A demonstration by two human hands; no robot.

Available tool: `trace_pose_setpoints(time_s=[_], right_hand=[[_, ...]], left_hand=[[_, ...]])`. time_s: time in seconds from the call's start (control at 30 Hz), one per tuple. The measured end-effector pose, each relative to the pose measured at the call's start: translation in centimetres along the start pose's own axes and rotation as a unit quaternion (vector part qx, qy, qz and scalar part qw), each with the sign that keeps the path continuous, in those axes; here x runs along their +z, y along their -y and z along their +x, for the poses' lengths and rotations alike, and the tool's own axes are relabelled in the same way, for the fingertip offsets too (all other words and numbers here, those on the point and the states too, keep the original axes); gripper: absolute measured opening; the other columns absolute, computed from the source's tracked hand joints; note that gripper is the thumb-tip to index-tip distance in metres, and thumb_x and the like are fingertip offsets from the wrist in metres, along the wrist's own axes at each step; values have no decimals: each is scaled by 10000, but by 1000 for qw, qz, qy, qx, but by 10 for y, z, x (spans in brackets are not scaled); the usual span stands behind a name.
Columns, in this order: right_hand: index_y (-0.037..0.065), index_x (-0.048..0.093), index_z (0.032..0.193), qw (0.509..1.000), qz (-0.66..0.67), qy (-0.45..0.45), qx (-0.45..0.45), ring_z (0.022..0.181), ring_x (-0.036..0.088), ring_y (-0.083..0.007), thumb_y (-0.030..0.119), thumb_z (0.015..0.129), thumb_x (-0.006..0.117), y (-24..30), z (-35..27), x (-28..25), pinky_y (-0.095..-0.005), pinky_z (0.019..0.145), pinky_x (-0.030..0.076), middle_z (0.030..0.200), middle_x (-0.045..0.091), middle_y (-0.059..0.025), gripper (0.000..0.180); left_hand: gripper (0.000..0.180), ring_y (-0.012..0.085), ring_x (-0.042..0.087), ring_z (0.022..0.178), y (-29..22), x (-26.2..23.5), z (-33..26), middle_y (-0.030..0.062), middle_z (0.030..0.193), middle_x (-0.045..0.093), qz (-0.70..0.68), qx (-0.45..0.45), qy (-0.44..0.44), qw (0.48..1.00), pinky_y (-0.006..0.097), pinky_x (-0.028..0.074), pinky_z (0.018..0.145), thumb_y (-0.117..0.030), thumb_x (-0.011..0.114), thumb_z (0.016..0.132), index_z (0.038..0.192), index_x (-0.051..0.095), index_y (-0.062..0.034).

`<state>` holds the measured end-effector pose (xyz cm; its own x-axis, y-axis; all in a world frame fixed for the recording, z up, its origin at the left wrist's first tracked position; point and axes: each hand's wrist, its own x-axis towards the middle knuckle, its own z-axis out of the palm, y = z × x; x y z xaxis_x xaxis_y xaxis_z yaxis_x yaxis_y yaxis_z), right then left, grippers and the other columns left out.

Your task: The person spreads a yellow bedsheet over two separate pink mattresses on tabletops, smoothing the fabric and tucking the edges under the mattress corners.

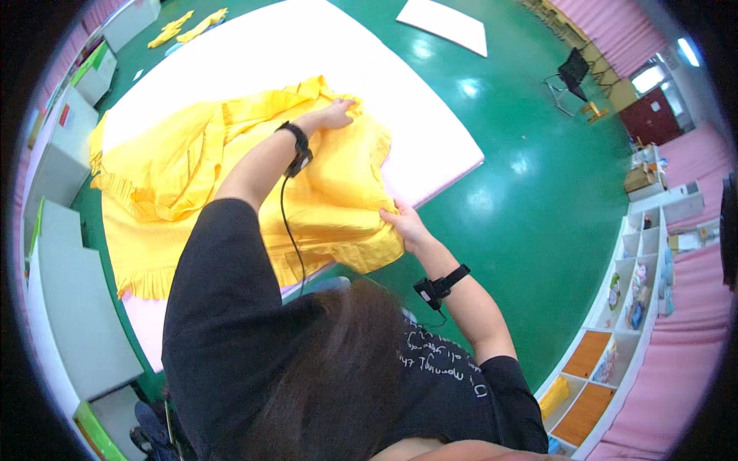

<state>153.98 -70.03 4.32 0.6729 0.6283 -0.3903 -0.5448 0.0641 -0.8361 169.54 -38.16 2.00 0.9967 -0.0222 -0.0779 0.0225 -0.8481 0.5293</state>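
both hands on the yellow garment

my left hand (337, 115) is stretched out across the table, fingers closed onto a bunch of the yellow garment (192, 169) at its far edge. my right hand (405, 224) is nearer me, pinched shut on the garment's near-right corner, where a ruffled hem hangs just over the table edge. the two hands are well apart, with a puffed-up fold of cloth between them.

the garment lies spread and rumpled over the left half of the white table (307, 46), its ruffled hem trailing off the near-left side. the table top has a pale pink edge.

black wrist straps on both arms: the left wrist band (298, 146) has a thin black cable (290, 230) running down toward my shoulder, the right wrist band (440, 286) sits partway up the forearm. i wear a black shirt.

around: green floor (538, 154), more yellow cloth pieces (188, 27) on the floor beyond the table's far-left side, a white board (446, 23) lying on the floor farther back, a black chair (570, 73) at the upper right, white shelving (638, 284) with mixed items along the right, grey boxes (69, 307) on the left.
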Motion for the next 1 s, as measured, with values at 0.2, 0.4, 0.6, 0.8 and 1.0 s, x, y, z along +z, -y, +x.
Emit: trace_pose_setpoints(time_s=[0.2,0.4,0.6,0.8,1.0], right_hand=[[-5,433,1227,976,-32,154,151,1072,523,-214,100,869,540,20,20,-70,-351,918,424,1180,536,-94,388],[35,389,1273,955,54,250,151,1125,489,-235,81,896,483,10,29,-66,-380,951,398,1237,494,-101,391],[34,365,1287,962,64,239,117,1151,472,-264,126,920,455,22,30,-48,-422,964,394,1261,475,-116,389],[19,340,1299,955,3,296,10,1144,481,-272,116,926,441,84,14,5,-407,955,417,1266,465,-131,398],[0,403,1231,955,-91,227,-165,1062,539,-255,116,926,448,128,5,30,-370,890,462,1186,513,-150,329]], left_hand=[[416,344,405,1159,-100,17,-118,184,1235,430,-98,21,-109,989,382,301,1017,-218,539,828,1215,468,-86],[230,300,482,1053,-129,77,-318,132,1052,541,-66,-199,-419,883,365,367,932,-122,527,797,1007,576,-42],[284,284,510,1043,-138,159,-438,119,1104,545,-236,-410,-532,702,359,383,925,-73,516,786,1062,576,-42],[362,296,331,1269,-160,141,-446,133,1287,440,-30,-339,-501,796,407,271,1048,-49,515,792,1153,532,-70],[357,351,346,1246,-111,134,-458,173,1263,456,62,-345,-444,825,448,290,1027,-72,515,797,1153,530,-84]])
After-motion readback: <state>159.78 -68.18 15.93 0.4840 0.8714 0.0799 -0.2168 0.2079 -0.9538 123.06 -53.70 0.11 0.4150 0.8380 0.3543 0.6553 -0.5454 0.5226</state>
